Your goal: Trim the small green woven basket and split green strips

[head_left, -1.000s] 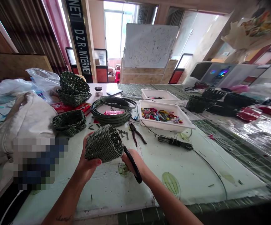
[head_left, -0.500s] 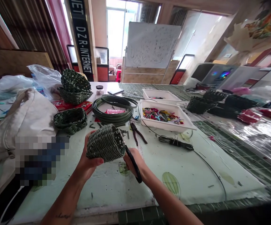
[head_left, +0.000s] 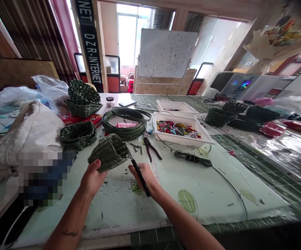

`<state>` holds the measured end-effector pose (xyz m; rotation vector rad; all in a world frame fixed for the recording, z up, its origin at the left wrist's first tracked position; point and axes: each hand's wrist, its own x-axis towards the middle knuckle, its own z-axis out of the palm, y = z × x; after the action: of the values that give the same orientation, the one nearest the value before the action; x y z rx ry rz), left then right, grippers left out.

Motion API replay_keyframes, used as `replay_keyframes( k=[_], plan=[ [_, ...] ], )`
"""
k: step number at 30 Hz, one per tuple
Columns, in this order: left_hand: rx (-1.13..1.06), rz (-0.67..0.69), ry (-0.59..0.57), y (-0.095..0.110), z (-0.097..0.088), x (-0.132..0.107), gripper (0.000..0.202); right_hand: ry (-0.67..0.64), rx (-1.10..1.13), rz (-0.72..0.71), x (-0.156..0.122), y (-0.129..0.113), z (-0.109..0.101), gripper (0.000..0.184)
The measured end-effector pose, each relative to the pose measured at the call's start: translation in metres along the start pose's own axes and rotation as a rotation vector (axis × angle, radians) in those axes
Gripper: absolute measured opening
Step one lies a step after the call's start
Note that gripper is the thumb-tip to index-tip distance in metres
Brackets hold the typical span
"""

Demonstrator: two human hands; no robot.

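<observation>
A small dark green woven basket (head_left: 108, 154) lies tilted on its side above the table, its open mouth turned to the right. My left hand (head_left: 92, 180) is closed around its base, thumb on the near wall. In my right hand (head_left: 148, 178) is a pair of scissors (head_left: 141, 177) with black handles, the blades reaching up to the basket's rim. Whether the blades touch a strand there I cannot tell. Just beyond the scissors lie pliers (head_left: 152, 150) with dark handles and several short cut strips (head_left: 138, 149).
Behind the basket sits a coil of green strip (head_left: 124, 133). A white tray (head_left: 184, 140) of colourful small pieces stands to its right, near a bundled cord (head_left: 192, 158). More woven baskets (head_left: 78, 135) and a pale cloth bag (head_left: 33, 132) are at the left.
The basket has moved slightly left and turned so that more of its open mouth shows. My right hand and the scissors have shifted a little left with it.
</observation>
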<state>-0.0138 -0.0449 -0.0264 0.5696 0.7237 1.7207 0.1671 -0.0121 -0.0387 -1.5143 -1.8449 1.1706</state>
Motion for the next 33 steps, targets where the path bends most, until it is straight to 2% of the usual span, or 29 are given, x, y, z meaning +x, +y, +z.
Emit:
replay_keyframes(
  k=[6,9,15,22,29,33],
  plan=[
    [-0.039,0.01,0.027,0.003,-0.005,0.004,0.064,-0.016,-0.088,0.003,-0.002,-0.006,-0.003,0.039],
    [-0.022,0.009,0.033,0.001,-0.008,0.003,0.06,-0.048,-0.122,-0.001,-0.005,-0.008,-0.007,0.036],
    [-0.015,-0.023,-0.089,-0.002,-0.01,-0.002,0.058,-0.119,-0.155,-0.01,-0.011,-0.015,-0.02,0.031],
    [0.029,-0.074,-0.161,0.0,-0.012,-0.003,0.066,-0.194,-0.164,-0.051,-0.018,-0.024,-0.03,0.028],
    [0.048,-0.058,-0.183,0.001,-0.005,-0.003,0.07,-0.166,-0.096,0.008,-0.015,-0.015,-0.023,0.034],
    [0.052,-0.066,-0.158,0.001,-0.005,-0.002,0.067,-0.147,-0.066,0.036,-0.008,-0.006,-0.016,0.037]
  ],
)
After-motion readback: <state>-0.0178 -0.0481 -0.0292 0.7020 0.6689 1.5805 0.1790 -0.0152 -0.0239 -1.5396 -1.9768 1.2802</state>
